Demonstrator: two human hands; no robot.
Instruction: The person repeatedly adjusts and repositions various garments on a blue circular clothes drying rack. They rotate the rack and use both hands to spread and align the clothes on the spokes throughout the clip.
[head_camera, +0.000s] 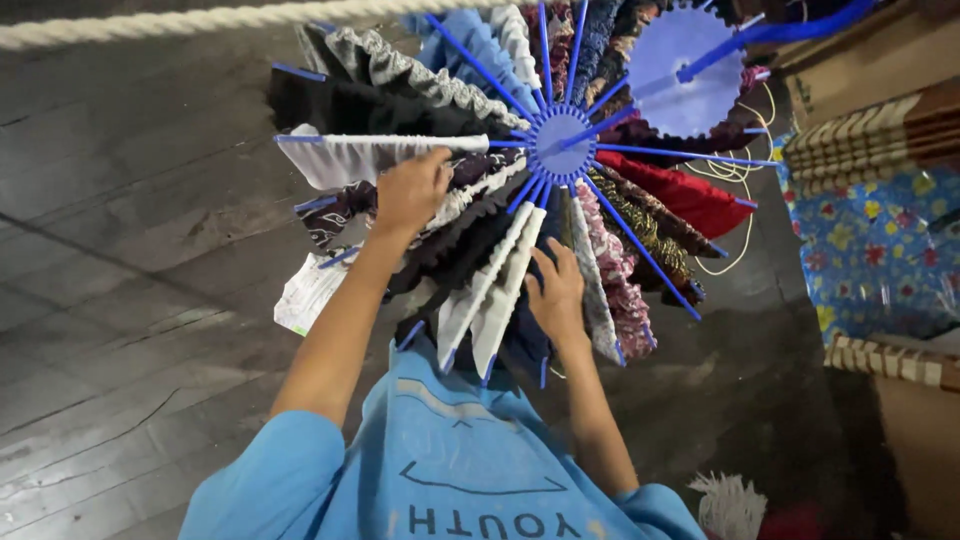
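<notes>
Circular blue drying rack (560, 140), seen from above, hangs under the thick white rope (200, 22) at the top of frame. Blue spokes radiate from a round hub, each carrying a draped piece of cloth.

Left hand (410, 192): fingers curled down onto dark patterned cloth (340, 215) just below the white garment (350, 158) on the left-pointing spoke. Looks clamped on fabric, though the fingertips are hidden under the knuckles.

Right hand (555, 290): on the near side of the rack, fingers pushed in between the white strips (495, 290) and a grey-white piece to its right, against dark blue cloth. Fingers are bent; I cannot tell whether they close on anything.

Handling, my read:
- Cloth is light, soft and limp with no stiffness. It will sag and slide off a spoke if pulled outward.
- Best hold is a pinch on the folded edge close to the spoke, not the hanging tail.
- The rack is thin plastic, so the spokes likely flex and the whole thing swings on its hanger. Steady with one hand, work with the other.

Orientation: each piece's long axis runs along its spoke, from hub out to tip. The white garment lies left-right, its outer end pointing left. The white strips run from the hub toward near-left.

Around it: red cloth (690, 195) to the right, a second blue disc (680, 70) far right, flowered blue sheet (870, 240) at the right edge, dark plank floor (120, 250) below.
</notes>
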